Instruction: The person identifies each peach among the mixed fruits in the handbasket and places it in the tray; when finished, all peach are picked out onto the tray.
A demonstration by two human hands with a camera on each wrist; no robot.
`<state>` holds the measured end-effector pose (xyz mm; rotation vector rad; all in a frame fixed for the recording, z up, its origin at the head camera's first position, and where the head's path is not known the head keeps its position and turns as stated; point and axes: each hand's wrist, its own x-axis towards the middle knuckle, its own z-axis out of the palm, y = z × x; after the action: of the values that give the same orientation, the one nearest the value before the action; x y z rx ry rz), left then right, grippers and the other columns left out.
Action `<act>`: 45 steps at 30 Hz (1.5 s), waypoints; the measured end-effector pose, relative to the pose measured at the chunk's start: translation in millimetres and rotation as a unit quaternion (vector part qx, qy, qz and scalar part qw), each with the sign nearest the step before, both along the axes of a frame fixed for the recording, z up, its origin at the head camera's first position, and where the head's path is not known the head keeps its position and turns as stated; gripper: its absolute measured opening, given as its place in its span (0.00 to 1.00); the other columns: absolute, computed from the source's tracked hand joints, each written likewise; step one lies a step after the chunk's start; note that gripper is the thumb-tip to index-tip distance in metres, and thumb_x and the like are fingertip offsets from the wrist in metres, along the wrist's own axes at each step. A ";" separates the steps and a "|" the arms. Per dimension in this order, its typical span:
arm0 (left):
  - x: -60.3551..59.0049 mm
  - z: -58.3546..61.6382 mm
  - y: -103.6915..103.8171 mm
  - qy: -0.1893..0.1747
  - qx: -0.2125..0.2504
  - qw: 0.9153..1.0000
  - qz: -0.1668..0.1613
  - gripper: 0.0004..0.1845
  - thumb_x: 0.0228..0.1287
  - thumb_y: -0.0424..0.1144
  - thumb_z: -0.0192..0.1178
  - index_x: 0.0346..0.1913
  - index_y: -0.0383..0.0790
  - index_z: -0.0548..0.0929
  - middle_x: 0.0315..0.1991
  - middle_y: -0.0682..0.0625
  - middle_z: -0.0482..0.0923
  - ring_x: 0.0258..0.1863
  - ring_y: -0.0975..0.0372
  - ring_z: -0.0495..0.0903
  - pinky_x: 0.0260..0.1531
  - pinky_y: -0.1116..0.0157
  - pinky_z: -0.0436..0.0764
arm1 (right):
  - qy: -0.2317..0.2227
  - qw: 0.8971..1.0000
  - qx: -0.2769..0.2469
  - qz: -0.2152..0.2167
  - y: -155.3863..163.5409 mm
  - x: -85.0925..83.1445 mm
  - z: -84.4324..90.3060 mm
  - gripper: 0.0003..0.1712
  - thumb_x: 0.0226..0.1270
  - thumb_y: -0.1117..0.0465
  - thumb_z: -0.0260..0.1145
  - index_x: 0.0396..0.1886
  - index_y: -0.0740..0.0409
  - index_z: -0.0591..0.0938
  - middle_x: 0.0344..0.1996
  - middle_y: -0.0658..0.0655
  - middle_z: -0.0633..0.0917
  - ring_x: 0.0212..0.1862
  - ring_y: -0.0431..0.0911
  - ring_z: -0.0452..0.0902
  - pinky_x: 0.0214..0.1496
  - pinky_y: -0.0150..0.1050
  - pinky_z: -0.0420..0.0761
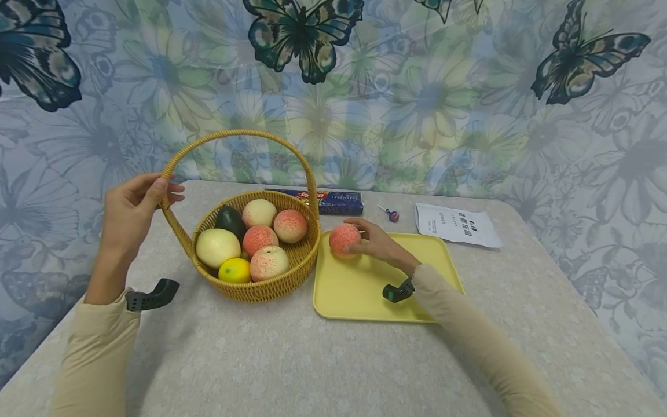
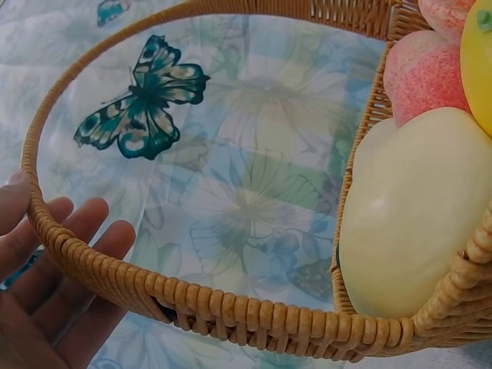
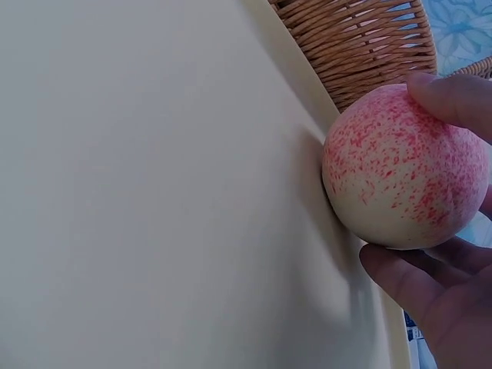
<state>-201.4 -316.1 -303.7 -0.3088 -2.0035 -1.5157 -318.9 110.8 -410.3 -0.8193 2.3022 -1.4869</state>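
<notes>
A wicker basket (image 1: 266, 292) of fruit stands on the left half of the table. My left hand (image 1: 130, 208) holds its arched handle (image 1: 237, 133) at the left side, thumb on one side and fingers on the other, as the left wrist view (image 2: 61, 269) of the hand also shows. Between thumb and fingers, my right hand (image 1: 379, 246) grips a red-speckled peach (image 1: 344, 240) at the far left corner of a yellow tray (image 1: 365, 295). In the right wrist view this peach (image 3: 400, 169) sits close to the tray's rim, beside the basket.
Inside the basket lie several peaches (image 1: 269, 263), a yellow lemon (image 1: 234, 270) and a dark green avocado-like fruit (image 1: 230, 221). Behind it is a dark blue box (image 1: 341, 202). A lollipop (image 1: 392, 215) and a printed white paper (image 1: 455, 223) lie beyond the tray.
</notes>
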 end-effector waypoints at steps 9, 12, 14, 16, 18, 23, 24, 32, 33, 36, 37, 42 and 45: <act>-1.8 -0.8 -0.1 0.013 0.009 1.000 -0.004 0.15 0.70 0.35 0.56 0.53 0.30 0.81 0.34 0.55 0.85 0.33 0.66 0.85 0.41 0.78 0.79 | 0.003 1.000 0.007 0.004 -1.3 4.4 4.9 0.40 0.60 0.64 0.67 0.71 0.62 0.62 0.64 0.64 0.69 0.60 0.60 0.71 0.57 0.47 0.75; -2.1 -1.1 -0.4 0.012 0.007 1.000 -0.003 0.15 0.70 0.35 0.56 0.53 0.30 0.81 0.34 0.55 0.85 0.33 0.66 0.85 0.42 0.78 0.79 | -0.008 1.000 0.001 0.012 -2.9 11.6 13.7 0.40 0.62 0.66 0.65 0.72 0.66 0.59 0.65 0.67 0.68 0.60 0.61 0.70 0.58 0.47 0.75; -2.2 -1.2 -0.5 0.012 0.005 1.000 -0.001 0.15 0.70 0.35 0.55 0.53 0.30 0.81 0.34 0.55 0.85 0.33 0.66 0.85 0.42 0.78 0.79 | -0.013 1.000 0.002 0.017 -3.7 15.7 18.9 0.40 0.62 0.67 0.64 0.72 0.68 0.58 0.64 0.69 0.67 0.60 0.62 0.70 0.57 0.47 0.75; -2.2 -1.4 -0.6 0.012 0.001 1.000 0.000 0.15 0.70 0.35 0.55 0.54 0.30 0.80 0.34 0.55 0.85 0.33 0.67 0.85 0.42 0.78 0.79 | -0.013 1.000 0.009 0.018 -4.0 16.7 20.3 0.40 0.63 0.67 0.64 0.72 0.68 0.57 0.64 0.69 0.67 0.60 0.62 0.71 0.55 0.45 0.76; -2.1 -1.5 -0.7 0.010 -0.003 1.000 0.004 0.15 0.70 0.36 0.55 0.54 0.30 0.80 0.35 0.55 0.85 0.33 0.67 0.85 0.42 0.79 0.78 | -0.012 1.000 0.015 0.017 -3.9 13.1 15.8 0.41 0.63 0.67 0.64 0.73 0.66 0.57 0.65 0.68 0.67 0.60 0.62 0.71 0.54 0.44 0.76; -1.6 -1.5 -0.2 0.005 -0.013 1.000 0.013 0.15 0.70 0.36 0.55 0.54 0.31 0.80 0.35 0.56 0.84 0.34 0.67 0.85 0.42 0.79 0.78 | -0.011 1.000 0.017 0.009 -2.9 2.6 1.1 0.43 0.63 0.63 0.65 0.74 0.59 0.57 0.67 0.65 0.66 0.61 0.61 0.69 0.58 0.48 0.74; -1.5 -1.5 0.0 0.005 -0.015 1.000 0.015 0.15 0.70 0.37 0.55 0.54 0.31 0.80 0.35 0.56 0.84 0.34 0.67 0.85 0.42 0.79 0.78 | -0.010 1.000 0.017 0.006 -2.8 2.1 0.0 0.42 0.63 0.62 0.66 0.74 0.58 0.57 0.67 0.64 0.66 0.61 0.60 0.69 0.58 0.48 0.73; -1.0 -1.4 0.5 0.006 -0.020 1.000 0.020 0.15 0.71 0.37 0.55 0.54 0.31 0.80 0.35 0.56 0.84 0.33 0.67 0.85 0.42 0.79 0.78 | 0.007 1.000 0.028 -0.008 -2.7 1.9 2.2 0.40 0.66 0.58 0.65 0.74 0.56 0.59 0.68 0.61 0.66 0.63 0.59 0.68 0.62 0.53 0.71; -1.0 -1.4 0.4 0.006 -0.021 1.000 0.021 0.15 0.71 0.37 0.55 0.54 0.31 0.80 0.35 0.56 0.84 0.34 0.67 0.85 0.42 0.79 0.78 | 0.009 1.000 0.027 -0.008 -2.5 1.3 3.4 0.40 0.66 0.58 0.65 0.74 0.56 0.58 0.69 0.62 0.65 0.64 0.60 0.67 0.63 0.54 0.70; -0.9 -1.4 0.1 0.005 -0.025 0.999 0.023 0.15 0.71 0.37 0.55 0.54 0.31 0.81 0.35 0.57 0.84 0.34 0.67 0.85 0.42 0.79 0.78 | 0.017 1.000 0.016 -0.008 -2.1 0.4 10.1 0.39 0.68 0.58 0.63 0.74 0.55 0.58 0.70 0.66 0.62 0.67 0.62 0.63 0.67 0.56 0.65; -1.0 -1.4 0.0 0.004 -0.027 0.999 0.025 0.15 0.71 0.37 0.55 0.54 0.32 0.81 0.34 0.57 0.84 0.34 0.67 0.85 0.42 0.79 0.78 | 0.022 1.000 0.011 -0.008 -2.0 -0.4 12.4 0.38 0.68 0.58 0.63 0.74 0.55 0.58 0.70 0.67 0.61 0.68 0.63 0.61 0.68 0.57 0.63; -1.8 -1.5 -0.4 0.004 -0.026 0.999 0.024 0.15 0.70 0.37 0.55 0.54 0.32 0.81 0.35 0.57 0.84 0.34 0.67 0.85 0.42 0.79 0.78 | 0.049 0.998 -0.012 -0.026 -5.4 -1.3 30.0 0.37 0.68 0.56 0.63 0.73 0.50 0.60 0.69 0.64 0.64 0.70 0.62 0.58 0.71 0.57 0.60; -2.2 -1.8 -1.0 0.005 -0.023 0.999 0.022 0.15 0.70 0.37 0.55 0.54 0.32 0.81 0.35 0.57 0.84 0.34 0.67 0.85 0.42 0.79 0.78 | 0.067 0.997 -0.025 -0.030 -10.1 -0.1 41.3 0.37 0.66 0.52 0.64 0.72 0.45 0.62 0.68 0.61 0.66 0.70 0.58 0.60 0.70 0.54 0.61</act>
<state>-203.6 -317.0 -305.5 -0.2884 -2.0268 -1.4406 -319.1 100.7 -369.0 -0.8972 2.4149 -1.5662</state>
